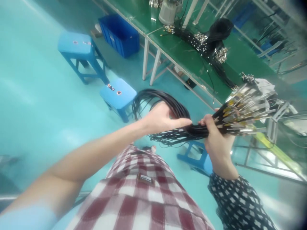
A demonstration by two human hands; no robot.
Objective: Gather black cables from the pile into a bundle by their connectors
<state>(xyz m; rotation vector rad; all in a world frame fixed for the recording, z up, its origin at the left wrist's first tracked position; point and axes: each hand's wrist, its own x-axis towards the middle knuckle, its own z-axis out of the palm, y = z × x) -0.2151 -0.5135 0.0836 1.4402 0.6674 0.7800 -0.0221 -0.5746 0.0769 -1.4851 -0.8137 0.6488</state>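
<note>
Now the right hand (217, 142) clasps the bundle (176, 107) just behind its tips (242, 111), gathering seemingly done, while the left hand (160, 118) lays its thumb alongside, hidden fingers leaving its grip unclear, and other cables (211, 54) lie on the worktop (165, 48), not yet taken up.

The cables (177, 103) look smooth, their tips (240, 117) (metallic) shiny, a stool (125, 95) plastic.

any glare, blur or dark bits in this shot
In the head view, pale glare patches sit on the floor; also in the head view, the shiny cable ends beside the right hand look smeared, the apron label is too soft to read, and the top right corner falls dark.
</note>
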